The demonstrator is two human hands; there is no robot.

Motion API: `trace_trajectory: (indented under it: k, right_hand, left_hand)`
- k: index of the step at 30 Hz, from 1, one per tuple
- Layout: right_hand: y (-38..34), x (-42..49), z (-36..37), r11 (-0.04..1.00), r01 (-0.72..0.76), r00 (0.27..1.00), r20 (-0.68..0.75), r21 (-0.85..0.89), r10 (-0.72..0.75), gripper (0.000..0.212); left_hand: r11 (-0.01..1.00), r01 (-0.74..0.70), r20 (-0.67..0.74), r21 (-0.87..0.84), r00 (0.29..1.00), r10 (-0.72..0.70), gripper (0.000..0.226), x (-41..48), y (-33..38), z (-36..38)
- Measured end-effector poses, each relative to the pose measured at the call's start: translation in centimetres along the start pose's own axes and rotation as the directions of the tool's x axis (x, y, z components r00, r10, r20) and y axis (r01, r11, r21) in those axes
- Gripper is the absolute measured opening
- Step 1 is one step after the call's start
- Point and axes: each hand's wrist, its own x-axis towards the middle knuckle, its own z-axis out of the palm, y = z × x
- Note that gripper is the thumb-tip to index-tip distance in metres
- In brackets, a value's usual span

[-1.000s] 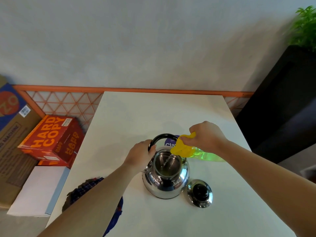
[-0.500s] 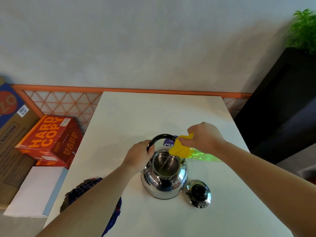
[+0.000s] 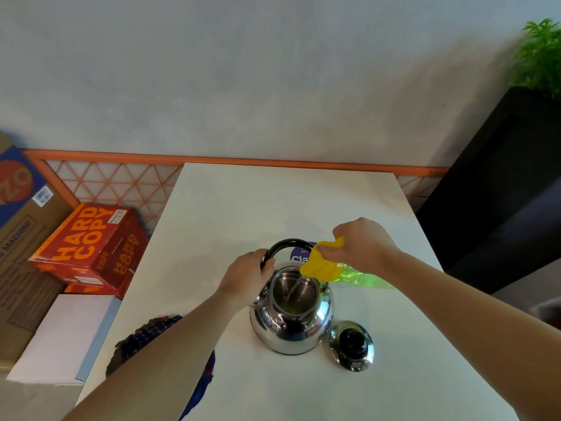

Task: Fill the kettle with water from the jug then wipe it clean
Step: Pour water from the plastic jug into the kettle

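Observation:
A shiny steel kettle (image 3: 291, 326) stands open on the white table (image 3: 273, 202). My left hand (image 3: 247, 276) grips its black handle (image 3: 285, 244) at the left side. My right hand (image 3: 361, 246) holds a green jug (image 3: 364, 276) with a yellow top (image 3: 321, 262), tilted over the kettle's mouth. A thin stream of water runs from the yellow spout into the kettle. The kettle's steel lid (image 3: 351, 345) with a black knob lies on the table just right of the kettle.
A dark checked cloth (image 3: 142, 338) lies at the table's left front edge, partly under my left arm. A purple label (image 3: 299, 256) shows behind the kettle. Red boxes (image 3: 88, 247) and cartons sit on the floor at left. A black cabinet (image 3: 501, 208) stands at right.
The jug stays tilted and water keeps running into the kettle. Both hands hold nearly the same places; my right hand has shifted slightly.

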Motion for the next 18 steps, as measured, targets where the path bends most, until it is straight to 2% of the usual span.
trace_trajectory:
  k: [12,18]
  right_hand:
    - [-0.16,-0.18,0.02,0.998,0.018,1.000,-0.023,0.068,-0.016,0.032]
    - [-0.31,-0.25,0.18,0.998,0.017,0.998,-0.055,0.064,-0.014,0.030]
  left_hand:
    - [1.000,0.001,0.001,-0.007,1.000,-0.001,0.027,-0.03,0.11,-0.07]
    - [1.000,0.003,0.006,-0.026,1.000,-0.003,0.027,-0.10,0.08,-0.16]
